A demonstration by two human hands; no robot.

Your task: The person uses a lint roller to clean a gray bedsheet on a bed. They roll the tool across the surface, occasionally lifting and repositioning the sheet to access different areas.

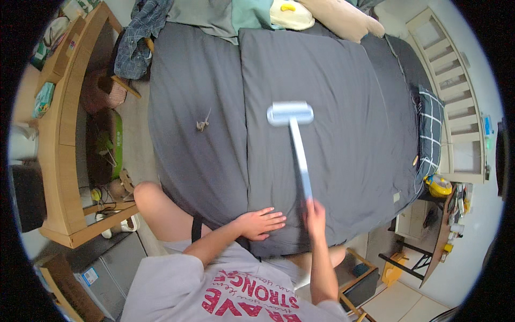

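In front of me a dark grey duvet lies spread over a bed, with shallow wrinkles. My right hand grips the lower end of a long white and light-blue handle. At its far end, the wide head of this lint roller or brush is over the duvet's middle. My left hand rests palm down on the duvet near the bed's front edge, fingers spread and pointing right. A small beige string-like object lies on the left part of the bedding.
Plush toys and a checked shirt are at the far side. A wooden desk stands left. At right are a white headboard, a checked pillow and a yellow fan; a chair is at lower right.
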